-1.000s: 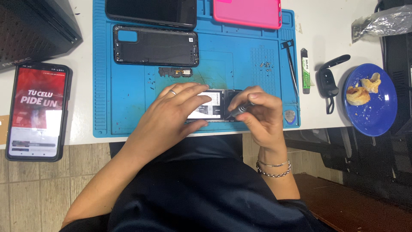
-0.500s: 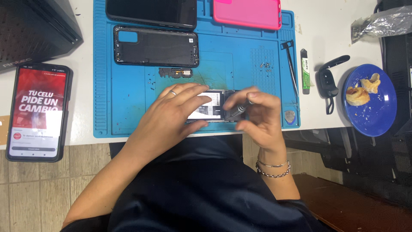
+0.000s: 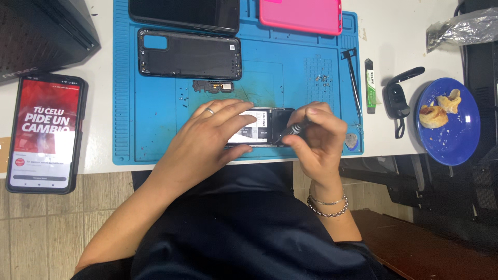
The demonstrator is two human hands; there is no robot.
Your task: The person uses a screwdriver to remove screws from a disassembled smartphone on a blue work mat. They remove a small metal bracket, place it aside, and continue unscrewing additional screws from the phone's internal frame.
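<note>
The opened phone (image 3: 262,127) is lying flat near the front edge of the blue mat (image 3: 155,129), and it looks light, stiff and fragile inside, best steadied by its frame edges, not the exposed battery and boards. The left hand (image 3: 210,135) is lying spread over its left half, fingers pressing down to pin it. The right hand (image 3: 319,132) is sitting at the phone's right end, fingers pinched together around a dark screwdriver (image 3: 293,129) whose tip is meeting the innards.
</note>
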